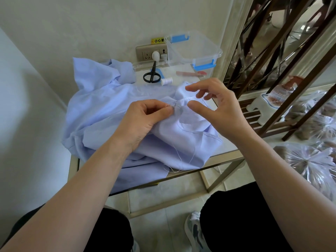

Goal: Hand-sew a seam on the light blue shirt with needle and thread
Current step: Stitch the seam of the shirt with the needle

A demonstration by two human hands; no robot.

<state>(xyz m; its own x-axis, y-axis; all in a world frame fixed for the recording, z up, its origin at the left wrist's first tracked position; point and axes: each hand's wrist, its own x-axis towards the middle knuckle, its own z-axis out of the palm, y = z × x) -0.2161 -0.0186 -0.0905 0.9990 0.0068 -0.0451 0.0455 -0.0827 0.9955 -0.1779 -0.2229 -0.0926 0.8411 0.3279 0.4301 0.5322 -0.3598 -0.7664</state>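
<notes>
Glass-top table (229, 146): blue shirt (101, 110), black scissors (152, 74), white thread spool (166, 81), clear box (192, 48).

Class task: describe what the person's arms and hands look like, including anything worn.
Both forearms are bare, with no sleeve in view. The left hand and right hand are ungloved; no ring, watch or bracelet shows on either.

- Cream wall (109, 24) at 12 o'clock, a socket (151, 53) low on it.
- Brass-framed glass table (223, 160) at centre.
- Pale tiled floor (160, 231) at 6 o'clock.
- Dark wooden lattice (298, 91) at 2 o'clock.
</notes>
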